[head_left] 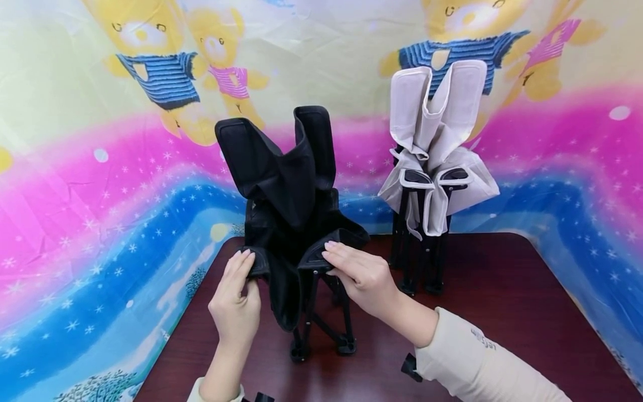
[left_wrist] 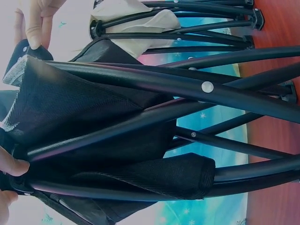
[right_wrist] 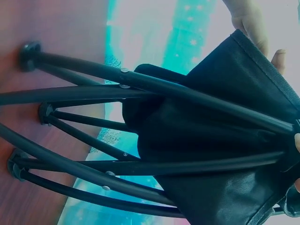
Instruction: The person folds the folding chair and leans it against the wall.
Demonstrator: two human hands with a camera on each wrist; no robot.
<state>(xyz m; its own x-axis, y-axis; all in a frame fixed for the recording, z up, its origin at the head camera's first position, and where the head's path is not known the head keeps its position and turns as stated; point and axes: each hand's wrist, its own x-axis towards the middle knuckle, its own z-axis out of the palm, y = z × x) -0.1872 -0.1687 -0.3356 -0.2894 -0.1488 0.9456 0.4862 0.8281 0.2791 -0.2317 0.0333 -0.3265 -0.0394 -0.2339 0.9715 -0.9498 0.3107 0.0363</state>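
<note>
A small black folding chair [head_left: 286,190] stands partly folded on the table, its fabric seat sagging between the front corners. At its left front corner, my left hand [head_left: 235,298] pinches the fabric, fingers on top and thumb below. The right front corner is gripped the same way by my right hand [head_left: 366,276]. Crossed black legs [left_wrist: 206,89] spread under the fabric in the left wrist view. In the right wrist view, plastic feet [right_wrist: 30,56] rest on the tabletop, and only the tips of my right hand [right_wrist: 297,143] show at the edge.
Behind and to the right stands a folded beige chair [head_left: 437,151] with black legs. Both chairs are on a dark red-brown table [head_left: 482,285]. A cloth backdrop [head_left: 166,162] printed with bears hangs close behind the table's far edge.
</note>
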